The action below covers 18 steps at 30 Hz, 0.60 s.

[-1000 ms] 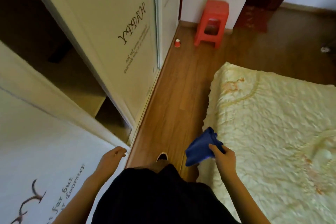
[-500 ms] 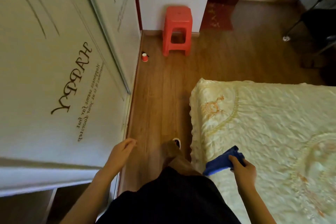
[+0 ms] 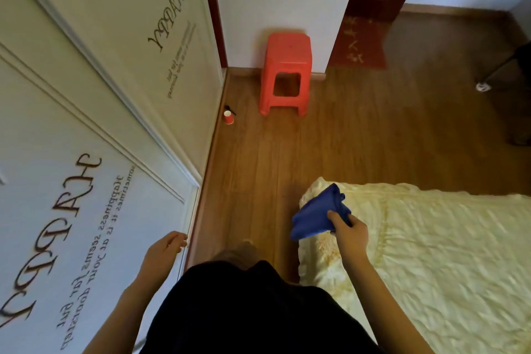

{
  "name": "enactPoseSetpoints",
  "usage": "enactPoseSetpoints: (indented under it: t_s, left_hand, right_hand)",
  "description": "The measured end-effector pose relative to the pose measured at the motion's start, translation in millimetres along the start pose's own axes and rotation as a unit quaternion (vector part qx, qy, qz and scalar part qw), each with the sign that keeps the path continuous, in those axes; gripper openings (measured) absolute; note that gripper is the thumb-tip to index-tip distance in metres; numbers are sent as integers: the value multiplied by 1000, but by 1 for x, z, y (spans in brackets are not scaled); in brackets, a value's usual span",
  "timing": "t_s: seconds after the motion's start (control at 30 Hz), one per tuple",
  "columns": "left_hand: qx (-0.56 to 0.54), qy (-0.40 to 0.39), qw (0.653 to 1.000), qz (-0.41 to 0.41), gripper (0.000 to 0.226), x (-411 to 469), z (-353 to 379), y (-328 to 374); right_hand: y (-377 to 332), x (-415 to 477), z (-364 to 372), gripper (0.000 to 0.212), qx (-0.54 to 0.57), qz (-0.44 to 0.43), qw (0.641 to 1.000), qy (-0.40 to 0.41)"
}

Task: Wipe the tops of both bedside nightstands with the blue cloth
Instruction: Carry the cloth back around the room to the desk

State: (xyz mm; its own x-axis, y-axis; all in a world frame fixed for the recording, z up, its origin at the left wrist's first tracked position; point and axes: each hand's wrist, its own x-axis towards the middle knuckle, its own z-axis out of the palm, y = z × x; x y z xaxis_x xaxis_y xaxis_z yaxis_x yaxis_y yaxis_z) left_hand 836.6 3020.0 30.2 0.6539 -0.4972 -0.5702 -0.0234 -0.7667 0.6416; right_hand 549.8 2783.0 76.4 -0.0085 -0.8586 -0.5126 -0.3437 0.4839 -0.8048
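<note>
My right hand (image 3: 349, 234) grips the folded blue cloth (image 3: 317, 214), held in the air over the near corner of the bed (image 3: 431, 253). My left hand (image 3: 163, 250) hangs empty with loosely curled fingers beside the white wardrobe door (image 3: 86, 181). No nightstand is in view.
A wood-floor aisle (image 3: 258, 167) runs between the wardrobe and the cream bedspread. A red plastic stool (image 3: 287, 72) stands against the far wall, and a small red cup (image 3: 229, 117) sits on the floor by the wardrobe. At the right edge is a dark chair leg (image 3: 500, 72).
The view has moved forward along the aisle toward the bed's foot corner. The open wardrobe gap has passed out of sight. The cloth stays in my right hand, now raised a little.
</note>
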Motion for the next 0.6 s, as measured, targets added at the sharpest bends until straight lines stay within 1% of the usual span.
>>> enactPoseSetpoints:
  t_s: [0.07, 0.17, 0.23, 0.3, 0.37, 0.4, 0.43, 0.53, 0.6]
  left_hand:
    - [-6, -4, 1000, -11, 26, 32, 2, 24]
    - [-2, -18, 1000, -1, 26, 89, 9, 70]
    - [6, -26, 999, 17, 27, 135, 13, 108]
    - [14, -36, 999, 31, 28, 188, 14, 148]
    - [35, -49, 997, 42, 39, 241, 13, 188]
    - [50, -59, 995, 56, 41, 262, 14, 210]
    - [60, -66, 993, 78, 39, 280, 15, 236]
    - [67, -92, 984, 139, 26, 314, 25, 321]
    - [69, -125, 977, 160, 19, 333, 36, 367]
  right_hand:
    - [-21, 32, 13, 15, -3, -4, 1000, 2]
    - [-46, 87, 29, 37, 7, 9, 1000, 23]
    - [-65, 121, 37, 40, 14, 14, 999, 35]
    - [-85, 151, 41, 37, 31, 33, 997, 59]
    - [-107, 174, 40, 25, 37, 44, 994, 90]
    - [-117, 185, 37, 17, 36, 51, 992, 105]
    - [-129, 196, 35, 13, 40, 58, 991, 116]
    - [-157, 231, 27, 13, 53, 70, 985, 152]
    - [-172, 253, 24, 19, 62, 83, 979, 174]
